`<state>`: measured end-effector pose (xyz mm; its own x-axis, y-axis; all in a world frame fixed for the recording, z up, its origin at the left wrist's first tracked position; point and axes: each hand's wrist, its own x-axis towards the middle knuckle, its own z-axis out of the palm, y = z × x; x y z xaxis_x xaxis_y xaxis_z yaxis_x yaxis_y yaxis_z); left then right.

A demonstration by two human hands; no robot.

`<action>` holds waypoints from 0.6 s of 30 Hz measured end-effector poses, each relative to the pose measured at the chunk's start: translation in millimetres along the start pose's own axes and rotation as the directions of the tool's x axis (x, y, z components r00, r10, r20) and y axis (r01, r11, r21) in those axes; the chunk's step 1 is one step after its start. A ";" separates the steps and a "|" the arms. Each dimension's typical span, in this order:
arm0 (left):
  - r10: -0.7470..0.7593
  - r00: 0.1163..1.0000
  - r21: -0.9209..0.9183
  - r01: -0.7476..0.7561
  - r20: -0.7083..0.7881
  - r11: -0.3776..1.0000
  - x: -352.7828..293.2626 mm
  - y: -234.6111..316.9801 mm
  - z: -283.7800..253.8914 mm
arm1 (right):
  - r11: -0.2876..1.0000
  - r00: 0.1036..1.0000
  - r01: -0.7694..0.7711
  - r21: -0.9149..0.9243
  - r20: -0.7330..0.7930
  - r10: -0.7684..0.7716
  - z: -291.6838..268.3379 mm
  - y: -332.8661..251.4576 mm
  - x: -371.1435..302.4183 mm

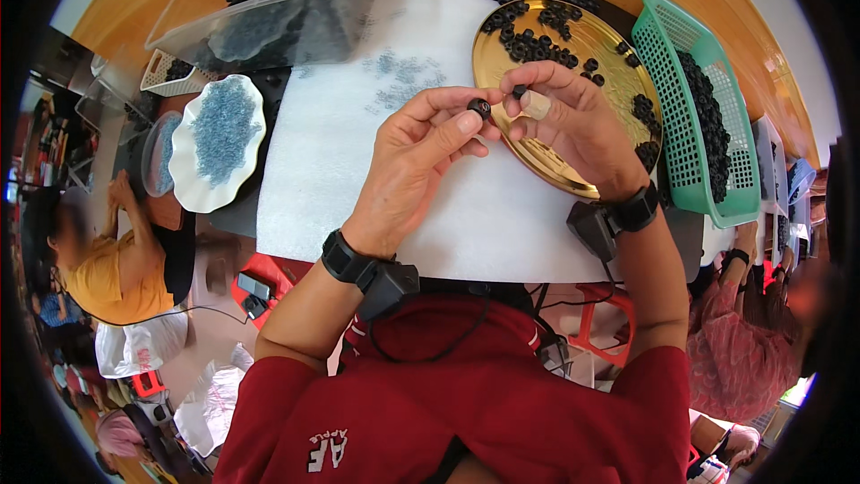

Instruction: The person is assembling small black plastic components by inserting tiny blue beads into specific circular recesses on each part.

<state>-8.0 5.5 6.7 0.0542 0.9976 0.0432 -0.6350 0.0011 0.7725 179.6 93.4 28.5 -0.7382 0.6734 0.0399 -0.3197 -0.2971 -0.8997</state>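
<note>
Between the thumb and fingers of my left hand (417,148) is a small round black part (479,108) with a hollow face. My right hand (582,125), its thumb wrapped in a beige covering, pinches another small black piece (519,91) close beside it. The fingertips of both hands nearly meet over the left rim of a round gold tray (573,181). Several loose black ring-like parts (537,47) lie on that tray, beyond and to the right of my right hand. Under my hands a white foam sheet (313,170) covers the table.
Small bluish clear pieces fill a white scalloped dish (253,139) at left, and more lie scattered on the sheet. A clear plastic bin (269,31) of black parts stands far left. At right is a green basket (685,161) of black parts. Other people sit on both sides.
</note>
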 end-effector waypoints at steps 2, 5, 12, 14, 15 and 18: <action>0.024 1.000 0.019 -0.024 -0.001 1.000 0.1 -0.1 -0.4 | 1.000 1.000 -0.008 0.022 -0.015 0.008 -2.6 7.6 0.5; 0.045 0.999 0.054 -0.046 0.015 0.997 0.7 -1.4 -1.9 | 1.000 0.999 -0.009 0.029 -0.043 0.011 -2.7 11.9 1.3; 0.045 0.999 0.099 -0.046 0.011 0.994 0.2 -1.1 0.3 | 0.948 0.975 0.126 -0.291 -0.141 -0.173 5.4 15.9 1.6; 0.048 0.999 0.110 -0.049 0.010 0.993 0.3 -1.8 0.9 | 0.894 0.955 0.191 -0.405 -0.133 -0.264 8.3 18.5 1.1; 0.051 0.999 0.119 -0.050 -0.002 0.992 0.3 -2.5 1.4 | 0.821 0.929 0.248 -0.514 -0.112 -0.351 8.6 19.0 1.1; 0.050 0.999 0.120 -0.048 -0.019 0.992 0.6 -3.0 2.0 | 0.653 0.935 0.236 -0.719 -0.016 -0.355 4.0 12.0 0.0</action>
<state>-4.6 6.0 5.7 0.0071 0.9975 0.0698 -0.5401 -0.0549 0.8398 173.3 87.1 19.4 -0.5673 0.7456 0.3496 0.0443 0.4516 -0.8911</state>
